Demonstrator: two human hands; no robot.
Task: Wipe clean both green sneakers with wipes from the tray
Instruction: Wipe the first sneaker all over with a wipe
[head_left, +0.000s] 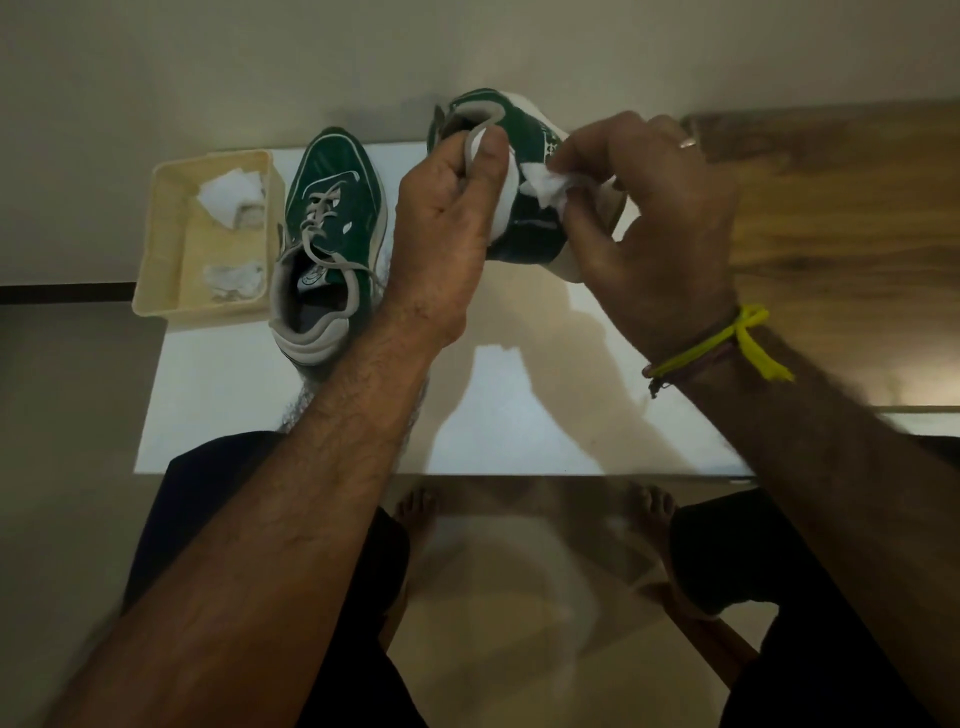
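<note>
Green suede and white rubber up in the air now: the raised sneaker (524, 171) is lifted off the white table (519, 415) and tipped on its side, and that tilt looks deliberate, turning its flank and midsole toward the cleaning hand. The left hand (447, 228) has its fingers curled round the collar and tongue end, thumb clamped over the edge, acting as the anchor so the shoe cannot twist under pressure. The right hand (649, 208), ring on one finger and a yellow thread band (727, 343) at the wrist, pinches a crumpled white wipe (550, 184) between thumb and fingertips and presses it against the green side panel. I judge this is mid-scrub on that panel. Its partner, the second sneaker (327, 244), sits flat on the table just beside the cream tray (156, 249), toe pointing away, laces loose. In the tray lie a clean-looking wad of wipes (228, 192) at the far end and a greyer crumpled one (234, 280) nearer, probably spent. Keeping the tray at the left edge leaves fresh wipes near.
</note>
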